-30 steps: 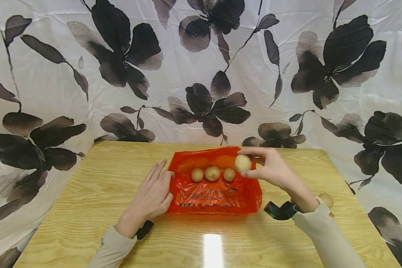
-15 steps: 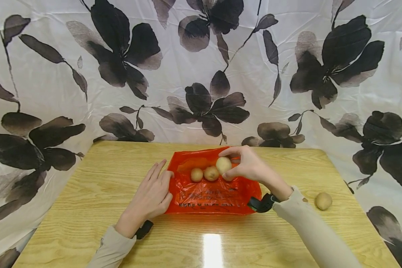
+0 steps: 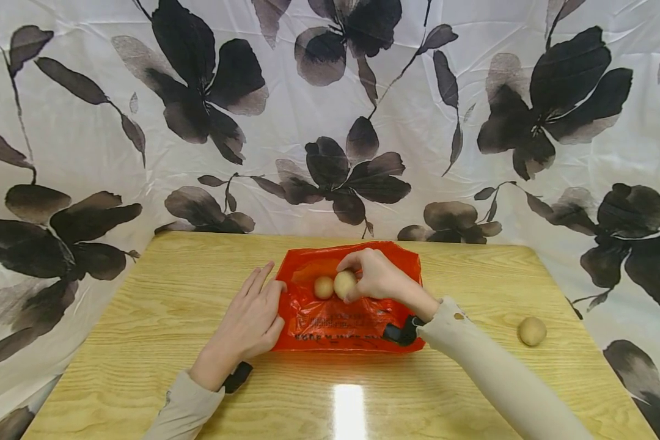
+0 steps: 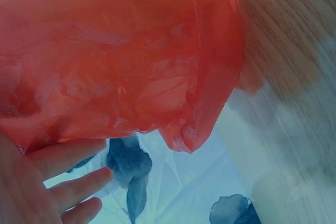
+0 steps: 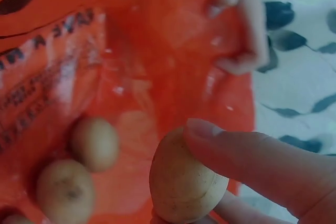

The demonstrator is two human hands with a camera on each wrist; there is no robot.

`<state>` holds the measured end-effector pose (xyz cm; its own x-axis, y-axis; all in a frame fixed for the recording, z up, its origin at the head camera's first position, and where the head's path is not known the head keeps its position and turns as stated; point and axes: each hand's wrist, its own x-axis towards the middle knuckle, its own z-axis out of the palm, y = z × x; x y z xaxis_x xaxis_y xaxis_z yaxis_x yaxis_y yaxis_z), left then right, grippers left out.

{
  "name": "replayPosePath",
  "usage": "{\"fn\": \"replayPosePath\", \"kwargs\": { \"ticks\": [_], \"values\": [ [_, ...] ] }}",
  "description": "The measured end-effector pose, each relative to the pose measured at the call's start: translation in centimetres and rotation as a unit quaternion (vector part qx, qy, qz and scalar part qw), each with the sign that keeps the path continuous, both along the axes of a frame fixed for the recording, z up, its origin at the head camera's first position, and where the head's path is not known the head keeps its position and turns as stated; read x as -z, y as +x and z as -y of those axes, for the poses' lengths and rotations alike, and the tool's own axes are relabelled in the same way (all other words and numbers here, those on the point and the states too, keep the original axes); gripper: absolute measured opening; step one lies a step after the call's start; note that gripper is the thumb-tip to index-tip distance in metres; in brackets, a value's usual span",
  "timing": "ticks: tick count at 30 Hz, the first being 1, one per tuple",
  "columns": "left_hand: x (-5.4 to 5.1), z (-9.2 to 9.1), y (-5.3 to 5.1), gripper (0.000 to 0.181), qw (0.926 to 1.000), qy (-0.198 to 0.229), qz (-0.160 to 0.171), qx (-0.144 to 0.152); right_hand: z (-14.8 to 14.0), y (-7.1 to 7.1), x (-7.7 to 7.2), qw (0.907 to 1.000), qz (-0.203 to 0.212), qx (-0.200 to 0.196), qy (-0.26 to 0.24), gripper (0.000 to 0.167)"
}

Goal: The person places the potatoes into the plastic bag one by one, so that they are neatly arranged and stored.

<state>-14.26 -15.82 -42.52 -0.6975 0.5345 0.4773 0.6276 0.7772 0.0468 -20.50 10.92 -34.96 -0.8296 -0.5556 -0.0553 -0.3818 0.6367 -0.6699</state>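
A red plastic bag (image 3: pixel 341 333) lies flat on the table. Along its left edge, my left hand (image 3: pixel 247 321) presses down with mostly extended fingers, some spread beyond the bag in the left wrist view. My right hand (image 3: pixel 382 278) pinches a potato (image 3: pixel 344 285) between thumb and fingers over the bag's middle. Just left of it sits another potato (image 3: pixel 324 287) on the bag. The right wrist view shows the held potato (image 5: pixel 181 182) apart from two others (image 5: pixel 95 144) and part of a further one at the lower left corner. In the head view, my right hand hides some of them.
One more potato (image 3: pixel 531 331) lies on the wooden table (image 3: pixel 143 342) at the right, away from the bag. Behind the table hangs a white cloth (image 3: pixel 275 208) with dark flowers. Each wrist carries a black device.
My right hand has carried its potato leftward over the bag, from near the right edge to the middle, now covering potatoes seen earlier. My left hand has stayed in place.
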Motion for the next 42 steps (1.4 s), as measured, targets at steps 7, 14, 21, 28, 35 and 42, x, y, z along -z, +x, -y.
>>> {"fn": "replayPosePath", "kwargs": {
  "ticks": [7, 14, 21, 28, 35, 42],
  "values": [
    [0.1, 0.0, 0.0, 0.032, 1.0, -0.001, -0.003, 0.002, 1.3, -0.3, 1.7, 0.9984, -0.018, -0.034, 0.042, 0.042],
    [0.1, -0.1, 0.0, 0.033, 1.0, -0.005, 0.002, -0.002, 1.8, -0.8, 3.5, 0.9966, -0.002, -0.055, 0.061, 0.041],
    [0.1, -0.1, 0.1, 0.033, 1.0, -0.003, 0.001, -0.003, 2.5, -0.7, 4.8, 0.9938, 0.015, -0.055, 0.095, 0.042],
    [0.1, -0.1, 0.1, 0.033, 1.0, -0.006, 0.001, -0.002, 2.9, -0.4, 5.4, 0.9938, 0.008, -0.049, 0.099, 0.045],
    [0.1, -0.1, 0.0, 0.033, 1.0, -0.007, -0.001, -0.002, 3.0, -0.2, 6.0, 0.9927, -0.024, -0.057, 0.103, 0.043],
    [0.0, -0.1, 0.0, 0.033, 1.0, -0.009, 0.0, -0.003, 3.1, 0.0, 6.6, 0.9906, -0.058, -0.062, 0.107, 0.043]
  ]
}}
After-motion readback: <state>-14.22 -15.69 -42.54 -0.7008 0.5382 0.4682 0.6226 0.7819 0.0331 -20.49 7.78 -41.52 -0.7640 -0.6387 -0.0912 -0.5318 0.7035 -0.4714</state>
